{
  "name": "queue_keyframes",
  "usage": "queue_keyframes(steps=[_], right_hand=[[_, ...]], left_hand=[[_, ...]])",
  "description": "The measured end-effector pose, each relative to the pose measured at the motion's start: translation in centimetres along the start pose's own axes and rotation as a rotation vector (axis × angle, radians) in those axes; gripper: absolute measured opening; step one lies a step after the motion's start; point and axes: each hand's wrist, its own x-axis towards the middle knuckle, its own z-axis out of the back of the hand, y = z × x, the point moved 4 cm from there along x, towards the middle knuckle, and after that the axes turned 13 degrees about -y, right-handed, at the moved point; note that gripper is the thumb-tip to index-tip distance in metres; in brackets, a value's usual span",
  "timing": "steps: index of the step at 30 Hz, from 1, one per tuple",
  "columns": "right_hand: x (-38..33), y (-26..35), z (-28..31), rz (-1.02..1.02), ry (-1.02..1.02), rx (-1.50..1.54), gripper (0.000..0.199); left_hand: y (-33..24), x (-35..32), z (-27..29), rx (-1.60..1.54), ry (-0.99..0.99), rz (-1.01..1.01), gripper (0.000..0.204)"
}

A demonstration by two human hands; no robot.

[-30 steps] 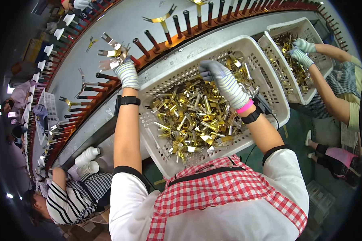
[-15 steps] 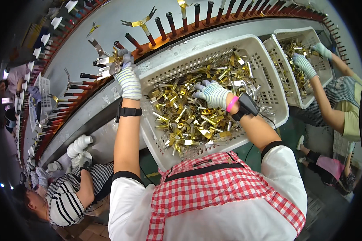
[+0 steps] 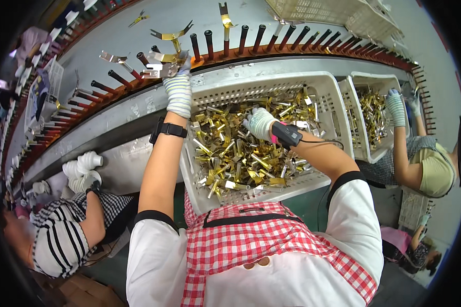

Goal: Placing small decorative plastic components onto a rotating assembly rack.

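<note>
Left hand (image 3: 179,84) grips a silver metal bracket (image 3: 159,70) at the pegs (image 3: 138,60); seat it square on one peg. Right hand (image 3: 258,123) is closed in the crate (image 3: 333,94), fingers digging among brass parts (image 3: 235,153).

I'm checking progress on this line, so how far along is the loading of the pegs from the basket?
Done: a few dark pegs on the orange rail already carry gold metal clips. In hand: the left hand sets a clip on a peg while the right hand digs in the white plastic basket. Left: many bare pegs and a basket heaped with clips.
</note>
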Motion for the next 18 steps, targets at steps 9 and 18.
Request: queue_keyframes(steps=[9,18], right_hand=[[1.1,0.0,-0.5,-0.013,0.012,0.026,0.032],[-1.7,2.6,1.7,0.122,-0.172,0.354,0.030]], left_hand=[[0.4,1.0,1.4,-0.545,0.153,0.325,0.028],[0.1,2.1,4.6,-0.349,0.113,0.168,0.031]])
